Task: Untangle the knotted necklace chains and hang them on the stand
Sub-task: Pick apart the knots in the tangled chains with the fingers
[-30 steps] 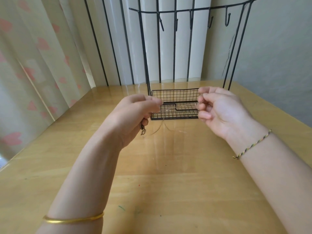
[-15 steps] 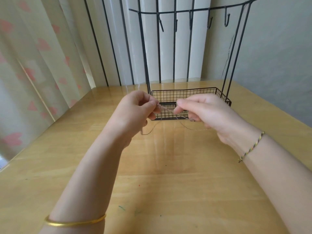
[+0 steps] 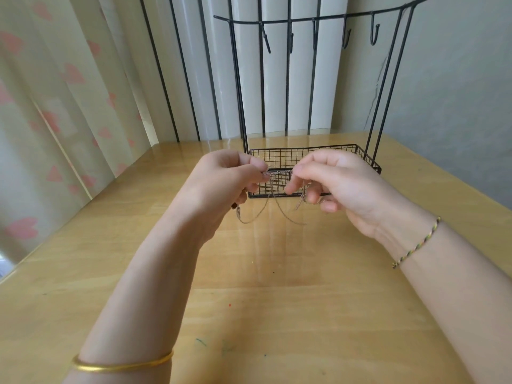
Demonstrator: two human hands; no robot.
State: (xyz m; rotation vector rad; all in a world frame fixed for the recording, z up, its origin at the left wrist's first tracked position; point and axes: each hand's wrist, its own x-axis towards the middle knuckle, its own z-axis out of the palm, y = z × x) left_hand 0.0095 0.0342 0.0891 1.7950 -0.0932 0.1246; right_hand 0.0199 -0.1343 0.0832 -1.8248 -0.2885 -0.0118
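Left grip (image 3: 221, 180) & right grip (image 3: 339, 187) each pinch the necklace chains (image 3: 278, 172), held in mid-air over the counter (image 3: 249, 300), just in front of the stand (image 3: 302, 20). A short taut span runs left-right btwn the 2 pinches, approx level, and 2 slack loops sag below. The knot is prob in that span, equally near both grips, but I can't make it out.

Bare forearms; gold bangle (image 3: 122, 365) on left wrist, braided, seemingly yellow-green cord bracelet (image 3: 415, 243) on right.
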